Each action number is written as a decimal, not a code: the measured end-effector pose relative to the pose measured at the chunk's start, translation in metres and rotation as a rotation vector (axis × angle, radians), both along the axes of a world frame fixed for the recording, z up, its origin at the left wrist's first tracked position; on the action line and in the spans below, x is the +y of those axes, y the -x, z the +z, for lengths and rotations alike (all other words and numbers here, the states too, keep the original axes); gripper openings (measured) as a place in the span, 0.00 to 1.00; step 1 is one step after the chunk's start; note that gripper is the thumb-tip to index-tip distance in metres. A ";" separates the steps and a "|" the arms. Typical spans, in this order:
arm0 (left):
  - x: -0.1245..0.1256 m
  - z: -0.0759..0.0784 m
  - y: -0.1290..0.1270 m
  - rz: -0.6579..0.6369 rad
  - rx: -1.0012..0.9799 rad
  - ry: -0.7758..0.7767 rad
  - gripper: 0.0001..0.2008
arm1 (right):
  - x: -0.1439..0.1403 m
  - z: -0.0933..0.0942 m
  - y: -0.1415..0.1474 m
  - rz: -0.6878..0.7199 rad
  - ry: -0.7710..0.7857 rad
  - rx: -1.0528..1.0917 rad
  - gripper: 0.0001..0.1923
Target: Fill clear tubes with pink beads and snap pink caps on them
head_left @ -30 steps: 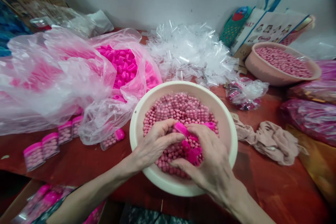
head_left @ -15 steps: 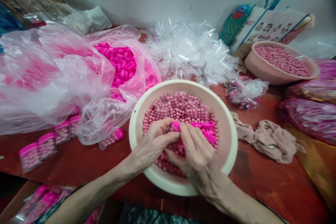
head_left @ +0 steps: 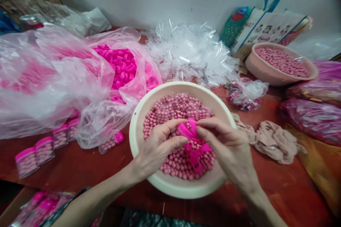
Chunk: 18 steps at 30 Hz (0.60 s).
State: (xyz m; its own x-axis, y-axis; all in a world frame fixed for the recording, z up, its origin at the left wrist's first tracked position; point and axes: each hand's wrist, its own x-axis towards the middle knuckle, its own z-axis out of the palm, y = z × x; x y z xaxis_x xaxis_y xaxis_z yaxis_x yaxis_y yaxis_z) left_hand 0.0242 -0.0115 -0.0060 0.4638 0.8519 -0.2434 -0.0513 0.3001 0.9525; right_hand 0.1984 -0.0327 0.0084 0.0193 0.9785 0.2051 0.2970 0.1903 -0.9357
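Head view, lower centre of the frame. Your left hand and your right hand meet over the cream bowl, which stands on the red bench and is filled with small pink beads. Your left hand is curled, its thumb and fingers pinching one end of a bright pink cap; your right hand's fingertips close on the same cap from the right. Further pink caps hang or lie just below, between your two hands and above the beads; whether your right hand also grips them cannot be told.

Left of the bowl, a clear plastic bag spills open toward it, holding a mass of loose pink caps at upper centre-left. A row of filled, capped tubes lies on the bench at lower left. A heap of clear wrappers sits behind the bowl. At upper right, a second bowl holds more beads. A crumpled beige cloth lies right of the cream bowl, near its rim.
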 end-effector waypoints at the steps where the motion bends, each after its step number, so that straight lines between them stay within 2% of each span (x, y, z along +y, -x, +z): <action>1: -0.001 -0.001 -0.001 0.039 0.019 -0.028 0.21 | -0.001 -0.002 0.004 0.043 -0.079 -0.135 0.08; 3: -0.003 -0.002 -0.001 0.103 0.038 -0.082 0.25 | -0.003 -0.007 0.014 0.119 -0.218 -0.384 0.17; 5: -0.003 -0.001 -0.001 0.125 0.049 -0.145 0.22 | -0.005 -0.014 0.022 0.153 -0.312 -0.568 0.30; 7: -0.004 0.000 0.000 0.127 0.064 -0.185 0.18 | -0.007 -0.022 0.029 0.124 -0.393 -0.701 0.36; 11: -0.005 0.003 0.003 0.088 0.056 -0.128 0.13 | -0.008 -0.032 0.037 0.012 -0.559 -0.763 0.31; 18: -0.003 0.007 0.005 0.042 -0.084 0.033 0.07 | -0.005 -0.030 0.038 0.039 -0.625 -0.685 0.23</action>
